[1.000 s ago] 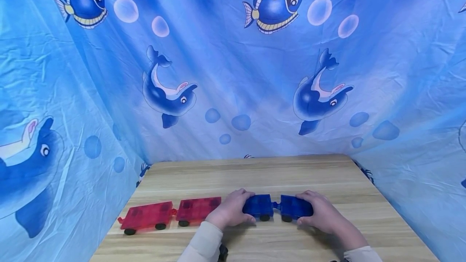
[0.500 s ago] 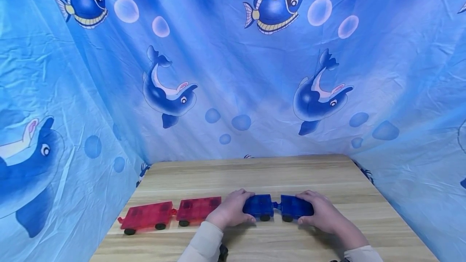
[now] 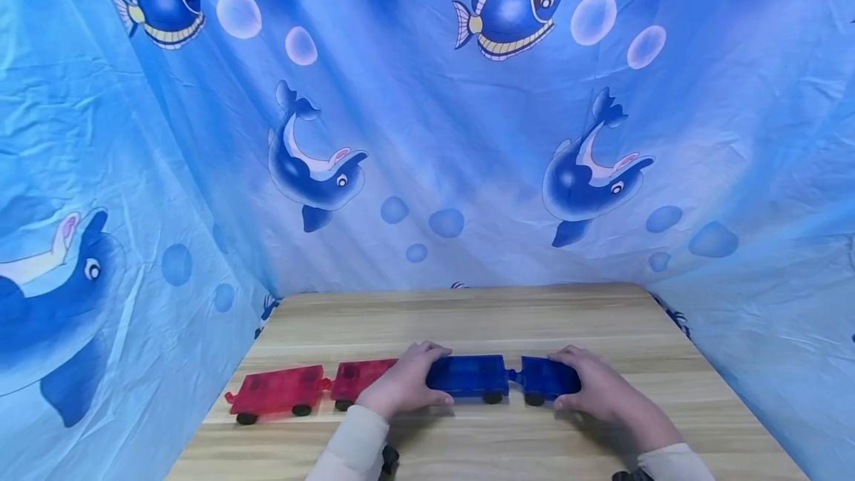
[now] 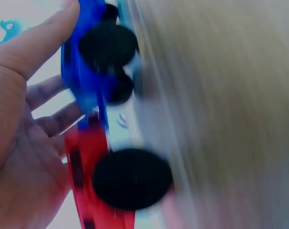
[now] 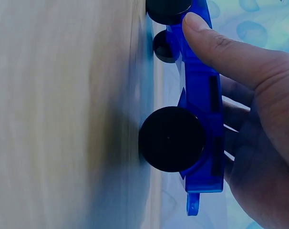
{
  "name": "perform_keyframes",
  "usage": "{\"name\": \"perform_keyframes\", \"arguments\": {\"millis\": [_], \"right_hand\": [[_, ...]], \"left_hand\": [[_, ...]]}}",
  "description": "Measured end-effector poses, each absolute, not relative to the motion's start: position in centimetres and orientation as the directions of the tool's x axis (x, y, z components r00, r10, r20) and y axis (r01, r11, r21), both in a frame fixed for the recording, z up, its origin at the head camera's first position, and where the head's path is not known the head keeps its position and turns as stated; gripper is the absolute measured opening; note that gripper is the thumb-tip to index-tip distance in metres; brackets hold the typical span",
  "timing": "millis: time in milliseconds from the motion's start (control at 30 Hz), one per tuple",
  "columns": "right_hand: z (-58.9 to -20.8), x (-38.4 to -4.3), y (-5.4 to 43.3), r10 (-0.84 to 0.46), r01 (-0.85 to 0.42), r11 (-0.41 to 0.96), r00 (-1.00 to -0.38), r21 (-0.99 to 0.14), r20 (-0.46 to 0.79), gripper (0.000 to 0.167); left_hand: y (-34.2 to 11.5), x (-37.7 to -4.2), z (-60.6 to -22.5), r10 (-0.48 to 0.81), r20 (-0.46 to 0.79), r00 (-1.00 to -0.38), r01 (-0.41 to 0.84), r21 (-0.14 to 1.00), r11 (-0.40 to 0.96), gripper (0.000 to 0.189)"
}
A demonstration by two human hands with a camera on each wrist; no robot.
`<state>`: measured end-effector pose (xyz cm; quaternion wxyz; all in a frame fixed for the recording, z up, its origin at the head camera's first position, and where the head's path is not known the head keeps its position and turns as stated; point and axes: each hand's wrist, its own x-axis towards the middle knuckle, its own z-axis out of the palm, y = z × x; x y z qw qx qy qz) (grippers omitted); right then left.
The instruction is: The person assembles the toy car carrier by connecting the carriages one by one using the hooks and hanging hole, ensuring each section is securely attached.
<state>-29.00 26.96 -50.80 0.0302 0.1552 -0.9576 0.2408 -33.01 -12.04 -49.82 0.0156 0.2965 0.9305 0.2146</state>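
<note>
Two blue toy train cars stand coupled end to end on the wooden tabletop in the head view. My left hand [image 3: 404,383] is around the rear end of the left blue car [image 3: 470,375], thumb on the near side and fingers on the far side; the left wrist view is blurred there. At the other end my right hand [image 3: 594,386] grips the right blue car [image 5: 199,90], its thumb [image 5: 221,45] against the side. Behind my left hand a red car [image 3: 361,377] is partly hidden, and another red car [image 3: 283,390] is hooked on to its left.
The wooden tabletop [image 3: 508,447] stretches out around the train. Blue cloth [image 3: 414,132] printed with fish and dolphins hangs behind the table and at both sides. A small red hook [image 3: 230,397] sticks out at the train's left end.
My left hand has slid left along the left blue car, uncovering more of it and covering more of the nearer red car. The right hand keeps its grip. The head view has shifted slightly.
</note>
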Motion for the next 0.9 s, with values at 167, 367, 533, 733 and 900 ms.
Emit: {"name": "perform_keyframes", "arguments": {"millis": [167,367,533,733,900], "right_hand": [[-50.8,-28.8,27.6,-0.289,-0.318,0.838,-0.948,-0.443,0.133,0.087],[-50.8,-28.6,28.6,-0.285,-0.308,0.837,-0.951,-0.453,0.119,0.085],[-50.6,-28.4,29.9,-0.282,-0.296,0.833,-0.954,-0.468,0.102,0.085],[-50.6,-28.2,31.4,-0.283,-0.291,0.827,-0.955,-0.481,0.092,0.086],[-50.5,-28.2,31.9,-0.289,-0.297,0.822,-0.953,-0.487,0.093,0.086]], "left_hand": [[-15.0,-32.7,-48.8,0.551,0.085,-0.83,0.529,0.432,0.73,0.089],[-19.5,-32.6,-47.6,0.521,0.054,-0.852,0.484,0.46,0.745,0.092],[-22.7,-32.4,-48.3,0.477,0.006,-0.879,0.418,0.489,0.765,0.094],[-24.4,-32.3,-49.5,0.441,0.01,-0.898,0.38,0.527,0.761,0.093],[-24.5,-32.3,-49.8,0.436,0.022,-0.9,0.372,0.563,0.738,0.093]]}}
